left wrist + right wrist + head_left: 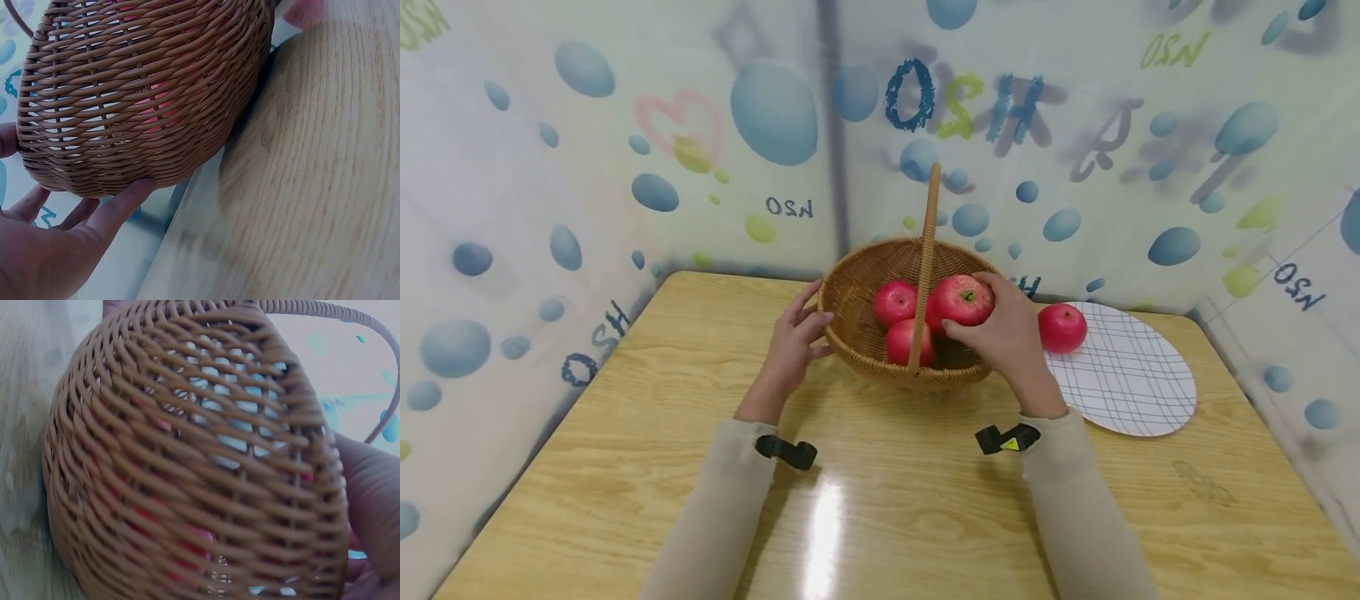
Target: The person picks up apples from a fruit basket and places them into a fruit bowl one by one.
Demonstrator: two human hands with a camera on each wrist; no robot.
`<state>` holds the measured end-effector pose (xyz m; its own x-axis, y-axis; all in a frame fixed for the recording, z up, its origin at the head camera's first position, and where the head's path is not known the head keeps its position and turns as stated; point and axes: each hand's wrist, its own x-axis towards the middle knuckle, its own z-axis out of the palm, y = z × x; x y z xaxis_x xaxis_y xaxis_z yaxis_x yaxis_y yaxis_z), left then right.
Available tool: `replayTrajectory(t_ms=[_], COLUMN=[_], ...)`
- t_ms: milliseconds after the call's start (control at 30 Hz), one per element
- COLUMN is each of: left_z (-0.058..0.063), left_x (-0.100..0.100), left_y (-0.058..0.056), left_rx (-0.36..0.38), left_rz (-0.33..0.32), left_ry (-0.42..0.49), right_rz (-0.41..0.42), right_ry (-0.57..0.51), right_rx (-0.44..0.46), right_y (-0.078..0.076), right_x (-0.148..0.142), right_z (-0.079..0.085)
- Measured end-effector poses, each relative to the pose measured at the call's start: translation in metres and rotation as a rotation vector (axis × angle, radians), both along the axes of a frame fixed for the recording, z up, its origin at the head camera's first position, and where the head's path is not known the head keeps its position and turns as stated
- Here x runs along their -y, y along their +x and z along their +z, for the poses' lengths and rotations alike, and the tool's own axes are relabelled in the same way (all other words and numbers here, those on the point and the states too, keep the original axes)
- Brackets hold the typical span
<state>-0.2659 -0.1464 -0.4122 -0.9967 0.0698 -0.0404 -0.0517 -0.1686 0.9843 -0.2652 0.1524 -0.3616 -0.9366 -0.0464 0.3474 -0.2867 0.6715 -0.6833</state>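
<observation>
A brown wicker basket (865, 271) with a tall arched handle (929, 225) stands on the table near the wall. My left hand (790, 337) holds its left side, the thumb at the rim and the other fingers spread against the outer weave (144, 112). With thumb and fingers, my right hand (1011, 333) grips a large red apple (966, 298) inside the basket, right of the handle. Beside it in the basket lie a red apple (893, 303) and another red apple (904, 343), partly behind the handle. The right wrist view shows mostly basket weave (187, 456), with red through the gaps.
To the right of the basket lies a round white plate (1138, 367) with a dark line pattern. Another red apple (1063, 327) sits at its left edge, close to my right hand. The wooden table (880, 500) meets a patterned wall covering (700, 217) behind the basket.
</observation>
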Motion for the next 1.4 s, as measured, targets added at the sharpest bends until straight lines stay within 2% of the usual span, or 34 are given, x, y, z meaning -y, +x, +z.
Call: replayTrajectory(t_ms=[233,500,667,900,1100,1400], left_z=[-0.002,-0.001,0.0,-0.001,-0.002,-0.002], left_x=[-0.001,-0.001,-0.002,0.001,0.003,0.001], left_y=[0.0,-0.001,-0.002,-0.001,-0.004,-0.004], left_rx=[0.013,0.01,0.019,0.014,0.014,0.017], left_rz=[0.002,0.012,0.011,0.013,0.013,-0.002], left_ry=[0.02,0.012,0.007,0.009,-0.009,0.011], right_rz=[-0.061,-0.059,-0.095,-0.177,-0.248,-0.37], right_ry=[-0.036,-0.03,-0.017,-0.041,-0.026,-0.018], right_rx=[-0.141,-0.233,-0.221,-0.183,-0.211,-0.166], right_y=[0.004,0.012,0.019,0.029,0.028,0.022], right_x=[-0.014,-0.037,-0.058,-0.077,-0.091,-0.119], right_z=[-0.002,0.012,0.018,0.014,0.01,0.008])
